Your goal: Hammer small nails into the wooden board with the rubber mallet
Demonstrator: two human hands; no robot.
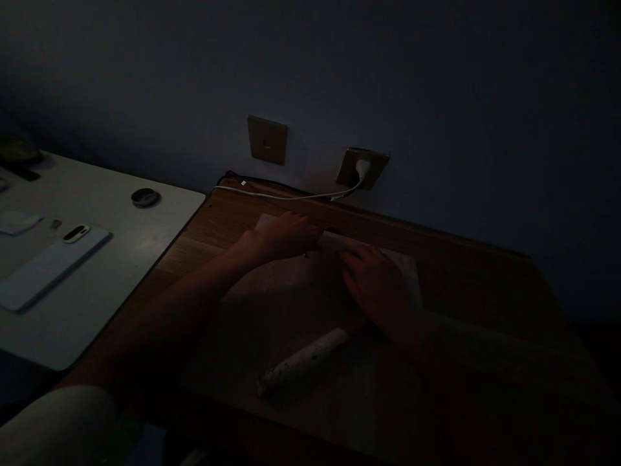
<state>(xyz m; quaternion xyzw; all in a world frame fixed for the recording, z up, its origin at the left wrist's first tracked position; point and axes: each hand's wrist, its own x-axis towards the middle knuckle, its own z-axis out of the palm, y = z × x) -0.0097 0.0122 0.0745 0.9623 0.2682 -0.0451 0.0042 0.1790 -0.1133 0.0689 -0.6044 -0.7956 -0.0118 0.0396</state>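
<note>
The scene is very dark. My left hand (291,235) is closed near the far edge of a pale flat sheet or board (286,291). Its fingertips point down, and whatever they hold is too dark to name. Close by on its right, my right hand (373,278) rests over the same sheet with its fingers bent together. A small dark spot shows at its fingertips, but I cannot make out what it is. Nearer to me lies a tool with a whitish, worn handle (303,361); its other end runs into shadow below my right hand.
The sheet lies on a wooden table (475,298) against a wall. A white cable (286,197) runs along the back edge to a plug in a socket (363,169). On a white table (121,259) at left are a phone (58,265) and a round dark lid (145,197).
</note>
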